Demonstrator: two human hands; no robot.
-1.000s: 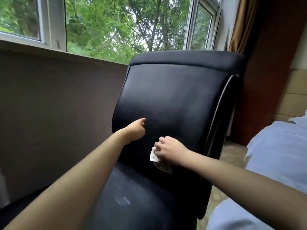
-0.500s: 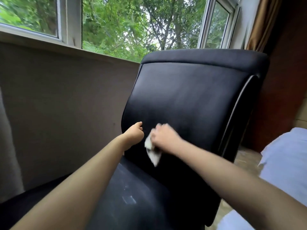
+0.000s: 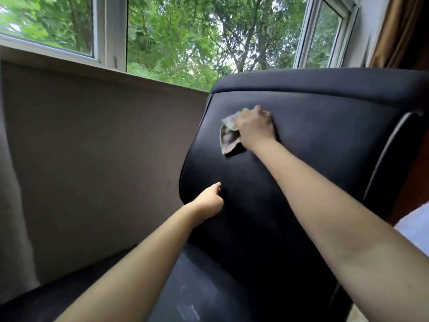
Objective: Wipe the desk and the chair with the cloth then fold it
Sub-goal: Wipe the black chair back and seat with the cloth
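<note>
A black office chair (image 3: 325, 147) fills the right half of the view, its backrest facing me. My right hand (image 3: 254, 129) grips a crumpled pale cloth (image 3: 228, 135) and presses it against the upper left part of the backrest. A flap of the cloth hangs out below and to the left of the hand. My left hand (image 3: 209, 202) rests against the lower left part of the backrest with its thumb pointing up and its fingers out of sight. The dusty seat (image 3: 197, 293) lies below both arms. No desk is in view.
A grey wall (image 3: 92, 147) under a window (image 3: 185, 31) stands close behind and left of the chair. A brown curtain (image 3: 399, 31) hangs at the top right. A pale blue bed edge (image 3: 415, 226) shows at the right. Grey fabric (image 3: 11, 182) runs down the left edge.
My right hand has carried the cloth from the lower middle of the backrest up to its upper part. The left hand has stayed low on the backrest. My view has swung left.
</note>
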